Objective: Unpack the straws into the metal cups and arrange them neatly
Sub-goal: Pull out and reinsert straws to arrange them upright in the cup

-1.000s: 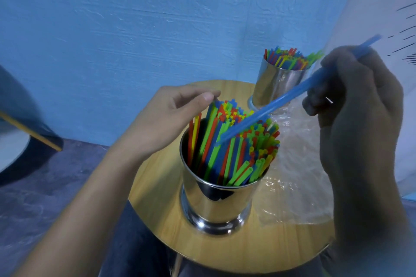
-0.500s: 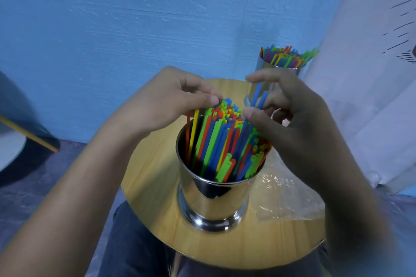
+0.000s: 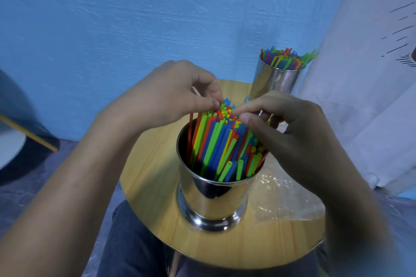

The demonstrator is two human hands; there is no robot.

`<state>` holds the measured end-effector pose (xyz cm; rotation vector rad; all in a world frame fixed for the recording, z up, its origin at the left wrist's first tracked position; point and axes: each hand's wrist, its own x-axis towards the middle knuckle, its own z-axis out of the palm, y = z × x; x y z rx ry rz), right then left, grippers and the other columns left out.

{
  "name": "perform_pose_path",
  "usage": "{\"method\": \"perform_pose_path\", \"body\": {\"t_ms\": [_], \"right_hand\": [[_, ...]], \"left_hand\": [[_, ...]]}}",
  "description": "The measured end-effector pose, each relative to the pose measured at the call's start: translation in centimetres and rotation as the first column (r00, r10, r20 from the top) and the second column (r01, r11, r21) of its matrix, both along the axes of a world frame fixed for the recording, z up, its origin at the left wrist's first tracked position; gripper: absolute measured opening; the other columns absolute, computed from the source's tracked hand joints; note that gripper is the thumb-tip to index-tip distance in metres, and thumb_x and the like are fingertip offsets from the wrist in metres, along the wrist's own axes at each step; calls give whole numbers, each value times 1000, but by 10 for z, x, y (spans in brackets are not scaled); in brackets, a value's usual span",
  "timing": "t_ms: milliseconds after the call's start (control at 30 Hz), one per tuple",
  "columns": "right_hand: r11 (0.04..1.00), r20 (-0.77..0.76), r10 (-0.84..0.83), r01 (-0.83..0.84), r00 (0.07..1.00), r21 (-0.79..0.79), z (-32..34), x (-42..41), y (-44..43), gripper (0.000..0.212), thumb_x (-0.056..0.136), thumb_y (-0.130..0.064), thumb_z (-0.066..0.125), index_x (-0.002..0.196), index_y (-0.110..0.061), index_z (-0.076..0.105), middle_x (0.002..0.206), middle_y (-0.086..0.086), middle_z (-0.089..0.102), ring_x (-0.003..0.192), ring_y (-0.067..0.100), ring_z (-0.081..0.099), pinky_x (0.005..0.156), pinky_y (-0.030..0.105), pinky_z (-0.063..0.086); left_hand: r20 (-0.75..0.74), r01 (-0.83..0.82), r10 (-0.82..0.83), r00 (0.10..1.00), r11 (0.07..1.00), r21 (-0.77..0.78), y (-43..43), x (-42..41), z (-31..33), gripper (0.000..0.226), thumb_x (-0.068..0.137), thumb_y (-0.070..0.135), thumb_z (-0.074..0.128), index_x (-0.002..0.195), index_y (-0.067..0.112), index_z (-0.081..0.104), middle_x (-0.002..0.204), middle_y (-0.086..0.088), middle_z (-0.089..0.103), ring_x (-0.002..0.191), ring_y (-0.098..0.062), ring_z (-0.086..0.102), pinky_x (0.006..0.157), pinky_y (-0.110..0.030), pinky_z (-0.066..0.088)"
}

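**Operator:** How far along am I?

**Spotter:** Nearly done, I'd judge. The far cup (image 3: 273,81), at the far right of the bench (image 3: 153,175), is full. The near cup (image 3: 211,198) in front of you is packed as well. The plastic wrapper (image 3: 283,198) lies crumpled on the bench just right of it and looks empty. I see no loose straws lying about.

**Operator:** So what's left?

**Spotter:** The tidying, I think. The straws (image 3: 216,141) in the near cup stand at uneven heights, with the tall ones bunched toward the far side and the short ones low at the near rim.

**Operator:** And where are they against my hands?

**Spotter:** Right between them. Your left grip (image 3: 166,96) reaches in from the left with its fingers curled. Its thumb is on the tallest tips and its fingers are behind them. Your right grip (image 3: 292,132) comes from the right, forefinger and thumb pinching at those same tips. I can't tell which single straw you hold.
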<state>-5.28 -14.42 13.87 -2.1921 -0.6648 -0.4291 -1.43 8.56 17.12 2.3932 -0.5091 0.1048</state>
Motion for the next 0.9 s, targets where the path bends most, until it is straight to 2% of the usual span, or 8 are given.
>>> {"method": "perform_pose_path", "body": {"t_ms": [100, 300, 467, 567, 667, 767, 900], "right_hand": [[1000, 13, -10, 9, 1000, 12, 0, 0, 0, 18, 94, -38, 59, 99, -36, 77, 90, -17, 70, 88, 9, 61, 72, 32, 46], [998, 13, -44, 44, 999, 39, -3, 4, 1, 18, 95, -37, 58, 98, -35, 77, 88, -22, 69, 87, 6, 62, 70, 29, 43], [997, 35, -70, 69, 997, 44, -3, 7, 5, 19, 96, -36, 57, 98, -36, 76, 86, -26, 67, 87, 6, 62, 71, 31, 45], [996, 38, -78, 76, 996, 42, -3, 8, 6, 21, 96, -37, 56, 99, -33, 76, 89, -23, 69, 89, 7, 64, 72, 32, 47], [996, 30, -86, 85, 996, 35, -4, 10, 6, 24, 96, -38, 55, 102, -30, 77, 91, -22, 68, 89, 5, 63, 71, 30, 47], [995, 30, -95, 94, 995, 31, -4, 11, 7, 25, 96, -39, 55, 105, -31, 76, 91, -27, 66, 91, 3, 63, 72, 29, 48], [994, 30, -106, 104, 994, 44, -4, 9, 7, 34, 92, -50, 54, 111, -32, 76, 92, -31, 66, 91, 3, 63, 73, 28, 44]], "left_hand": [[57, -14, 13, 998, 1000, 27, 0, -1, -1, 8, 88, 27, 77, 87, 35, 77, 80, 25, 73, 78, 4, 68, 84, -35, 57], [119, -18, 27, 993, 997, -76, 3, 1, -10, 10, 93, 21, 74, 93, 31, 78, 83, 18, 75, 84, -1, 70, 81, -34, 57], [197, 17, 32, 980, 970, -242, 0, -1, -18, 15, 94, 18, 73, 95, 33, 73, 86, 10, 75, 86, -3, 71, 80, -23, 57], [259, 41, 55, 964, 935, -353, -4, -1, -14, 11, 93, 17, 72, 95, 28, 71, 89, 1, 74, 88, -12, 71, 81, -29, 57], [283, 83, 61, 957, 879, -469, -9, -2, -8, 12, 92, 14, 71, 93, 26, 70, 88, -8, 74, 87, -25, 71, 75, -33, 55], [338, 116, 112, 934, 802, -585, -9, -4, 4, 14, 92, 10, 68, 93, 23, 69, 86, 4, 74, 75, -16, 69, 68, -29, 54], [389, 144, 243, 889, 658, -740, -1, -4, 20, 12, 93, 9, 63, 95, 20, 68, 85, 7, 73, 76, -13, 66, 67, -30, 53]]}}
